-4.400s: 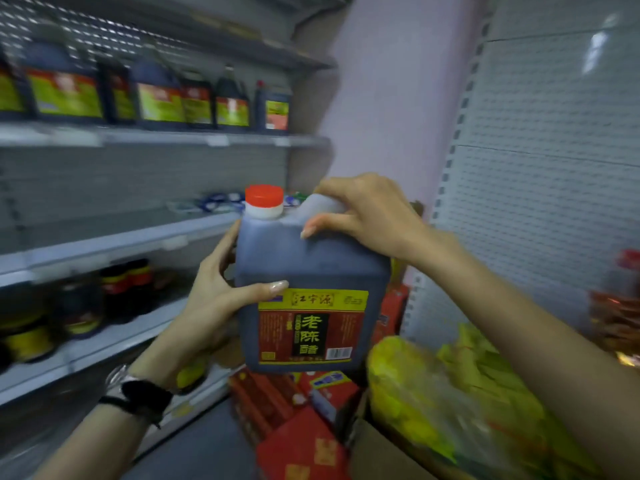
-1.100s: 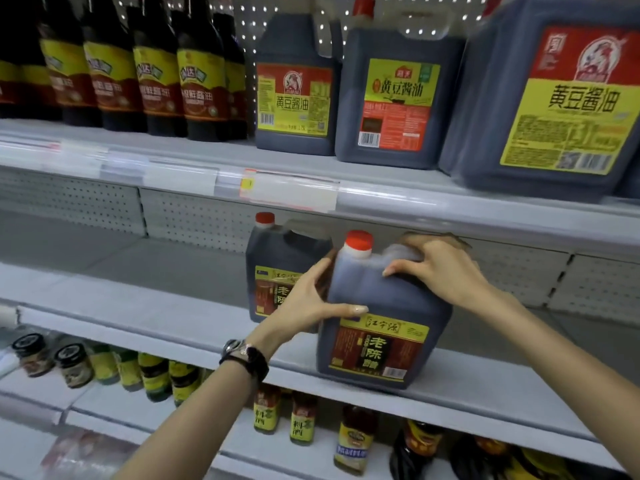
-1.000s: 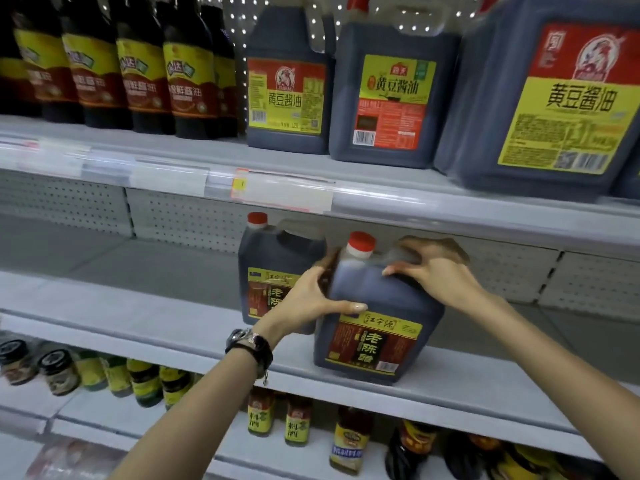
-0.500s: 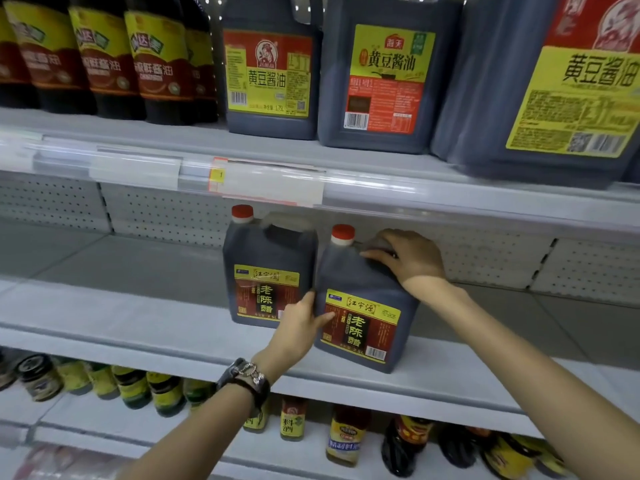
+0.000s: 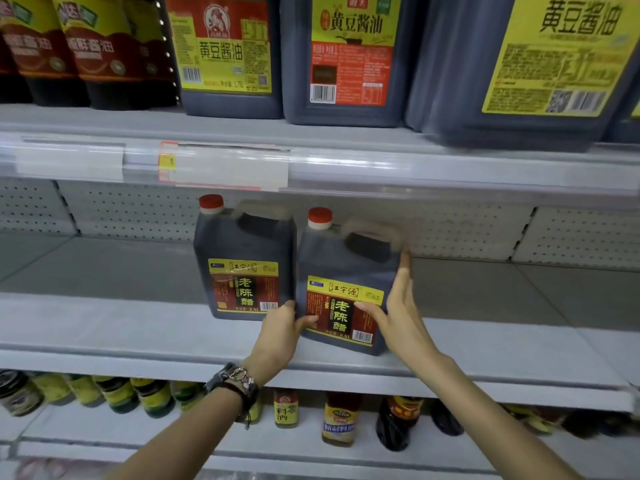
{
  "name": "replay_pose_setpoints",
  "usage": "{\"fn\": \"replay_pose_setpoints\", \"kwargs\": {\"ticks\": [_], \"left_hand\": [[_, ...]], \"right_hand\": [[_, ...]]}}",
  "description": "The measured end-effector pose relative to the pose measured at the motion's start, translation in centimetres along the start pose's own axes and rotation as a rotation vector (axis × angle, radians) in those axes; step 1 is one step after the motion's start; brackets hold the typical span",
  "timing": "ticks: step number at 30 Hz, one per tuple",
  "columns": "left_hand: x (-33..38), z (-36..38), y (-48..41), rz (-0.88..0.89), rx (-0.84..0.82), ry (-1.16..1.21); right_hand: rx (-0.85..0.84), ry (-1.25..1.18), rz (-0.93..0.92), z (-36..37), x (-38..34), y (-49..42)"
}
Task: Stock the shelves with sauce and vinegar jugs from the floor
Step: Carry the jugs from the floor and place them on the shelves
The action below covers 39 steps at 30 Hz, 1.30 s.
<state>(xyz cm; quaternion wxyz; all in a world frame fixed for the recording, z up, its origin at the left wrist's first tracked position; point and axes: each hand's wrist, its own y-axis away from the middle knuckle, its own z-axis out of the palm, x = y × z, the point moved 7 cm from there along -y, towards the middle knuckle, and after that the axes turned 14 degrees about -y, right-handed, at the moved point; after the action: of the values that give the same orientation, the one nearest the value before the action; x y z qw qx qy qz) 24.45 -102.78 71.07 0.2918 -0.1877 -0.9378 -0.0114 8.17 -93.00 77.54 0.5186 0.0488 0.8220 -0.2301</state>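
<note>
On shelf [image 5: 121, 323], right hand [image 5: 401, 317] now flat against jug [image 5: 346, 261].

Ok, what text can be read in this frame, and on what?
"老陈醋" and "2.5L": left vinegar jug.
"老陈醋" and "2.5L": right vinegar jug.
"黄豆酱油" and "1.75L": left soy sauce jug.
"黄豆酱油": middle soy sauce jug.
"黄豆酱油": right soy sauce jug.
"1": price tag.
Dark bottles, small bottles, brand marks and fine print: too blurred to read.

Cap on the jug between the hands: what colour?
Round cap of the dark plastic jug is red; head view.
</note>
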Motion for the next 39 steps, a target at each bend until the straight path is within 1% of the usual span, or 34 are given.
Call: {"fn": "replay_pose_setpoints", "kwargs": {"ticks": [4,8,11,15,18,20,23,26,29,32,39], "left_hand": [[0.3,0.3,-0.2,-0.022,0.003,0.029],[1.0,1.2,0.3,-0.052,-0.020,0.062],[1.3,1.0,0.1,-0.073,-0.032,0.058],[1.5,0.5,0.2,-0.066,-0.007,0.047],[1.3,0.7,0.3,-0.063,-0.029,0.045],[1.1,0.8,0.4,-0.060,-0.034,0.044],[1.1,0.9,0.6,-0.064,-0.046,0.016],[1.2,0.8,0.7,-0.051,-0.042,-0.039],[1.1,0.9,0.6,-0.032,-0.041,-0.101],[0.9,1.1,0.2,-0.012,-0.041,-0.143],[0.8,1.6,-0.7,0.013,-0.034,-0.253]], "right_hand": [[-0.010,0.008,0.075,-0.4,1.0,-1.3],[-0.098,0.149,0.220,-1.6,2.6,-1.9],[-0.150,0.180,0.271,-1.6,3.2,-1.9],[-0.123,0.162,0.193,-1.4,3.1,-2.1],[-0.087,0.148,0.028,-1.3,2.1,-1.3],[-0.091,0.157,-0.025,-1.2,2.0,-0.7],[-0.119,0.234,-0.023,-0.4,2.9,0.7],[-0.037,0.169,-0.020,0.1,3.7,1.8],[0.024,0.233,-0.066,0.2,4.0,1.8],[0.014,0.330,-0.064,0.2,4.7,1.3],[-0.010,0.386,-0.039,-0.2,5.9,0.4]]}}
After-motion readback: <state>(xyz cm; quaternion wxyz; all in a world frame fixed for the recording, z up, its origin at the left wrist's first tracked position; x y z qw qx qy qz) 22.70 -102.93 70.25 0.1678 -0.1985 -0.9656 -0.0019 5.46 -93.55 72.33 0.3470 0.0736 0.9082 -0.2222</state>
